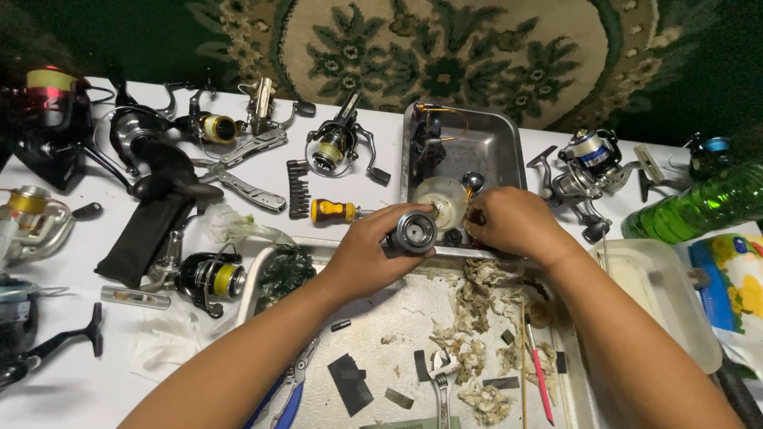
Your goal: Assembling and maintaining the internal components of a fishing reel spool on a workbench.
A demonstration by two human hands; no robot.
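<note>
In the middle of the frame, the left hand point(367, 253) wraps its fingers tight around a round grey reel part point(415, 231). The right hand point(509, 222) is curled shut just beside it, but what it pinches is hidden. Both hang over a big messy tray point(373, 318). Behind sits a small metal pan point(493, 147). A green bottle point(699, 208) lies at the right edge. A yellow-handled screwdriver point(334, 210) lies to the left.

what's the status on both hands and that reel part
Left hand gripping grey reel body. Right hand at its clear spool. Loose parts in metal tray behind; nothing blocking.
</note>
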